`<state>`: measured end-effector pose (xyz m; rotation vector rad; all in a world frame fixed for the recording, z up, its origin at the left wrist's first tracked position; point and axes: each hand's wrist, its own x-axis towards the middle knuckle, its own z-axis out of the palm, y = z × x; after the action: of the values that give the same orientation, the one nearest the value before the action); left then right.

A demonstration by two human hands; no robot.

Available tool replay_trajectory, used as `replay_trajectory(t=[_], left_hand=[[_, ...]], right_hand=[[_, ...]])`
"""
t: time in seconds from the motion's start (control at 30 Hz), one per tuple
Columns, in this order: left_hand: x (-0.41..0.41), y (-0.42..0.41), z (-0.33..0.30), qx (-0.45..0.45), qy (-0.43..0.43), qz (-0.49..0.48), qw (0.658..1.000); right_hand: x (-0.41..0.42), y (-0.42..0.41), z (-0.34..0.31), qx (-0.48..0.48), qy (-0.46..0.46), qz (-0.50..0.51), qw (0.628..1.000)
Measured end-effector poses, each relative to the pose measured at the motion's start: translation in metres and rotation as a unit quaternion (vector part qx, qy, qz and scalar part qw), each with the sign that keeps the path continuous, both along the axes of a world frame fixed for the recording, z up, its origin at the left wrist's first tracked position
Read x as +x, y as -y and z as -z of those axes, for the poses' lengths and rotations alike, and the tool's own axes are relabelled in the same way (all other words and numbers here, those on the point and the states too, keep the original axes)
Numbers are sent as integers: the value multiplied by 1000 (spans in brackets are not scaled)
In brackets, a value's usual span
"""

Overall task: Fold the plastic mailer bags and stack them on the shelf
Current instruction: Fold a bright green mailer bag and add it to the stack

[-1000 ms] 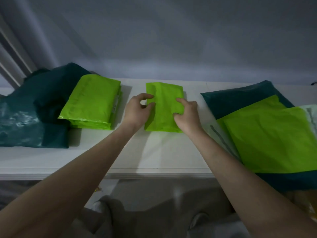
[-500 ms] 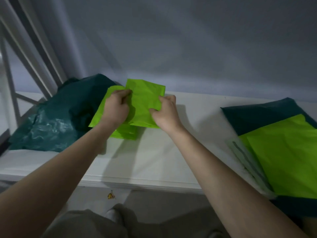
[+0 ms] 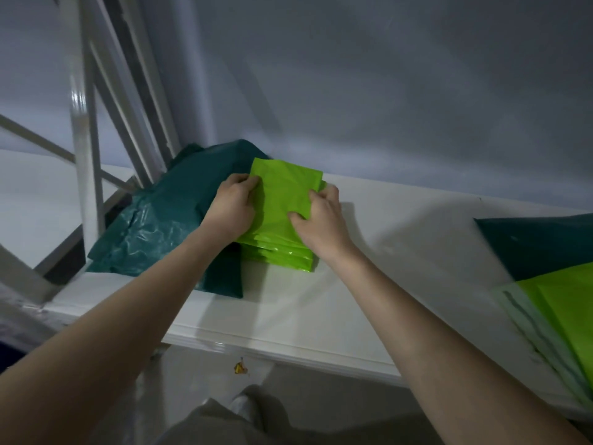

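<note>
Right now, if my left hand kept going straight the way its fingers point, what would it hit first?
The left hand grips the folded green bag on the green stack, fingers pointing up and away toward the wall. Past the bag's left edge, it would probably meet the dark teal bags first; depth is unclear.

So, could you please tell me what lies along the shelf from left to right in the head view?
White frame post → dark teal bags → left hand → folded green mailer → right hand → bare shelf → unfolded bags.
</note>
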<state>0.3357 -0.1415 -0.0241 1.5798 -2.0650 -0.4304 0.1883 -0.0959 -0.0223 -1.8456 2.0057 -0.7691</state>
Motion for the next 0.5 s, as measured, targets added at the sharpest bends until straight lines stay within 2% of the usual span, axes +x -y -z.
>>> replay_trajectory(t=[0.1, 0.17, 0.23, 0.33, 0.4, 0.5], left_hand=[[4, 4, 2, -18, 74, 6, 997], [4, 3, 0, -66, 119, 23, 990], [4, 4, -1, -88, 151, 74, 982], [3, 6, 1, -53, 159, 107, 980], [3, 7, 2, -23, 164, 110, 980], [3, 7, 5, 19, 218, 117, 969]], right_hand=[[3, -1, 1, -25, -137, 18, 990], [0, 1, 3, -38, -179, -2, 983], [-4, 3, 6, -21, -161, -34, 986], [-9, 6, 10, 34, -129, -72, 988], [-11, 7, 12, 57, -142, -80, 985], [-12, 8, 15, 76, -164, -82, 980]])
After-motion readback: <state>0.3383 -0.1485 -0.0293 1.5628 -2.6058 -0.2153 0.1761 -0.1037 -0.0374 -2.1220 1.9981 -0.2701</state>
